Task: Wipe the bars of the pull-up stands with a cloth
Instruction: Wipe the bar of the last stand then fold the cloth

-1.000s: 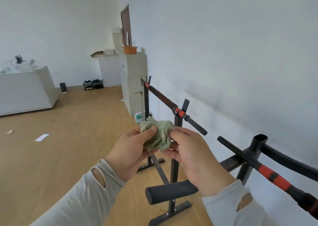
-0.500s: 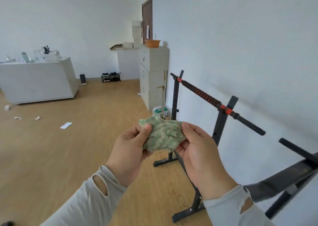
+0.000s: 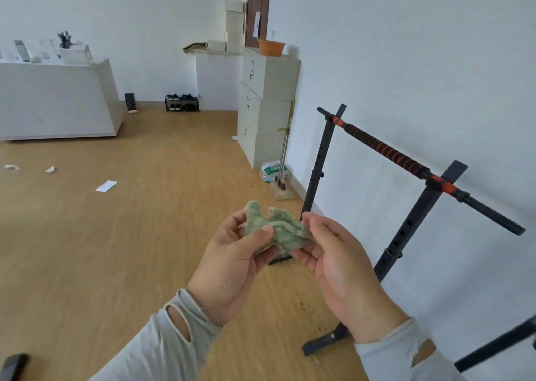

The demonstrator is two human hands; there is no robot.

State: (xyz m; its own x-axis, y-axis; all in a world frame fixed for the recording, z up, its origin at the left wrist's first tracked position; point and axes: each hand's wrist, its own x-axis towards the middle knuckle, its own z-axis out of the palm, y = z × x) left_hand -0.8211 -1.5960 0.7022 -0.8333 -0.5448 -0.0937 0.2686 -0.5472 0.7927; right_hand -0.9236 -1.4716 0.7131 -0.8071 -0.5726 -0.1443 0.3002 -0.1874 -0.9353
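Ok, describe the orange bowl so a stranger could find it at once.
Follow the right-hand wall back to the stack of pale cabinets beside the brown door. The orange bowl sits on top, the only brightly coloured thing among white boxes.

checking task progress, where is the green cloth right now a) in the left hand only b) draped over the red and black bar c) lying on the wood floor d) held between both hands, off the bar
d: the fuzzy green cloth is pinched between the left hand and the right hand, well clear of the red-and-black padded pull-up bar by the wall.
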